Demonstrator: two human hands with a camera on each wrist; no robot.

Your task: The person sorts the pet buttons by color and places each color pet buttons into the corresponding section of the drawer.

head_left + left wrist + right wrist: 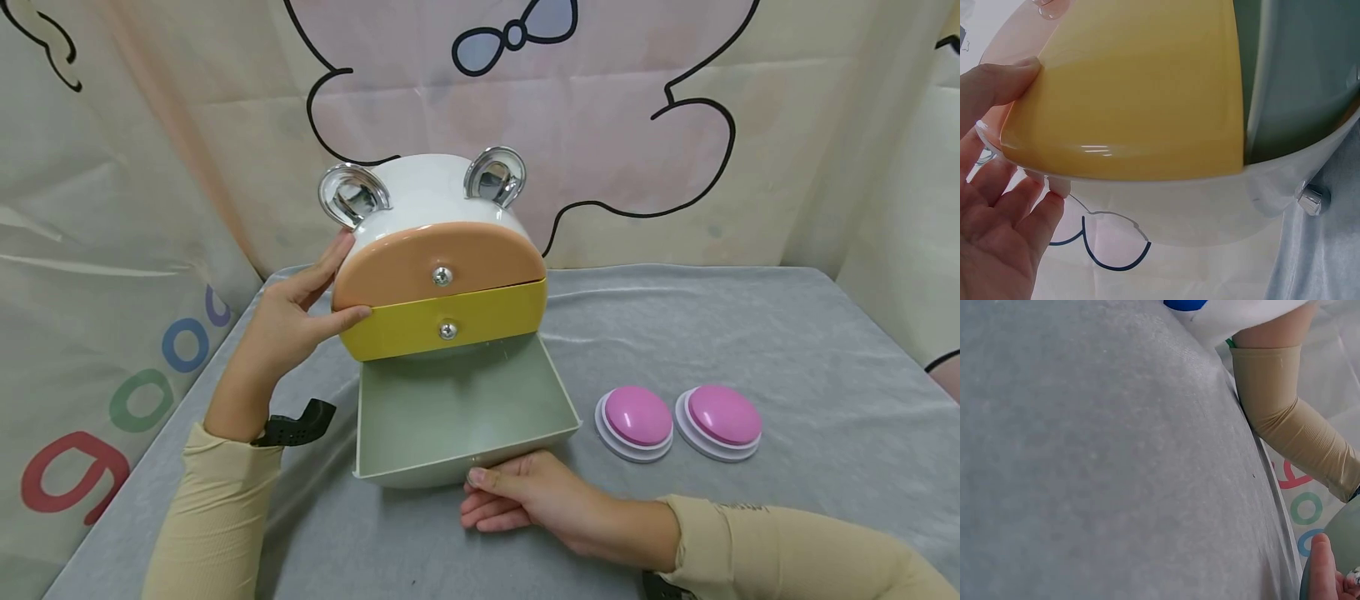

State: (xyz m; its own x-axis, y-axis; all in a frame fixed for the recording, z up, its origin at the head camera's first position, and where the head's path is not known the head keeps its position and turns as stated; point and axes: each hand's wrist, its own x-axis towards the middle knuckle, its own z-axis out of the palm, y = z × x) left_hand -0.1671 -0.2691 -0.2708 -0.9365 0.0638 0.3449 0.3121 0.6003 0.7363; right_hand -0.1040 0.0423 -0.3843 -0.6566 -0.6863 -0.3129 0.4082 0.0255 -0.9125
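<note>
A small white drawer cabinet (427,187) with two shiny silver ears stands on the cloth, its front stacked in an orange drawer (390,267), a yellow drawer (405,325) and a pale green drawer (465,408). The green one is pulled far out, and no object shows inside it. My left hand (292,321) grips the cabinet's left side, thumb on the front by the seam between orange and yellow, fingers along the white shell (1166,206). Below the green drawer's front edge, my right hand (536,500) pinches its knob (471,479), mostly covered by the thumb.
Two pink push buttons (639,415) on white bases sit side by side to the right of the green drawer. Grey cloth (787,333) covers the table. Behind it hangs a printed curtain (600,142), with another printed sheet (97,292) along the left.
</note>
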